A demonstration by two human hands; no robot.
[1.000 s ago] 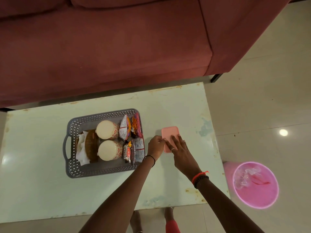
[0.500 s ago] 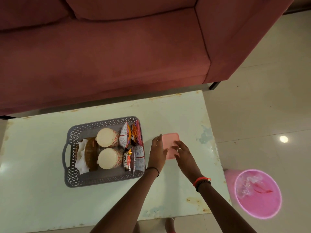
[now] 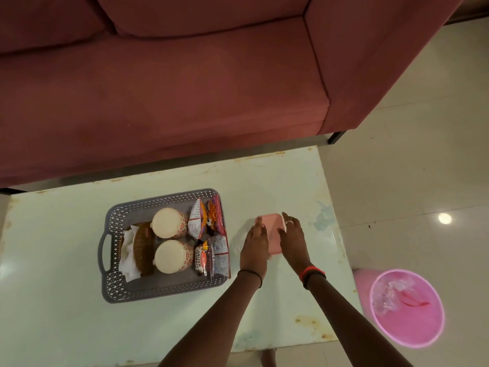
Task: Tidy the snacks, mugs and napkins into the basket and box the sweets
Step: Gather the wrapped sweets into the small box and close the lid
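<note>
A small pink box [image 3: 274, 233] with its lid on sits on the pale table [image 3: 66, 327], right of the grey basket [image 3: 164, 200]. My left hand [image 3: 254, 246] lies along the box's left side and my right hand [image 3: 294, 238] along its right side, fingers fairly straight and touching the edges. The basket holds two cream mugs [image 3: 168, 223] turned upside down, several snack packets [image 3: 209, 221] along its right side, and white napkins [image 3: 126, 251] with a brown woven piece on the left. The sweets are not visible.
A dark red sofa [image 3: 158, 88] runs along the table's far edge. On the tiled floor to the right stands a pink bin [image 3: 407, 316] with clear wrapping inside. The table's right edge lies just beyond my right hand.
My right hand has slid off the lid's top to the box's right side. My left hand has uncurled and moved against the left side. The camera view shifted slightly.
</note>
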